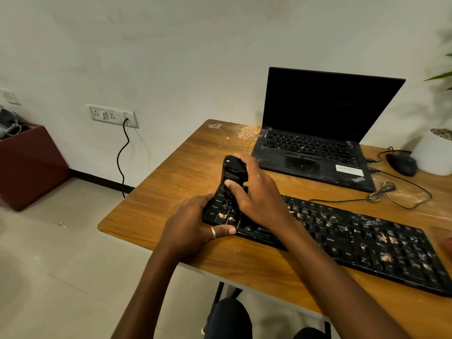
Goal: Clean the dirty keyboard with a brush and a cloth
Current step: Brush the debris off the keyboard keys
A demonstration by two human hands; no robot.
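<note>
My right hand (256, 194) grips the brush (233, 171); left hand (188, 223) clamps the keyboard (367, 241); crumb-strewn wooden table (171, 182), laptop (318, 152) at one o'clock.

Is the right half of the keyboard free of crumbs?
No: pale crumbs lie scattered across the right half of the keyboard; the right hand holds the brush at its left end.

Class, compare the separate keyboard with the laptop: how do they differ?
The keyboard lies flat near the front edge of the table; the laptop sits behind it, screen raised. The keyboard is thick with tan crumbs; the laptop shows only light specks. Both are black.
</note>
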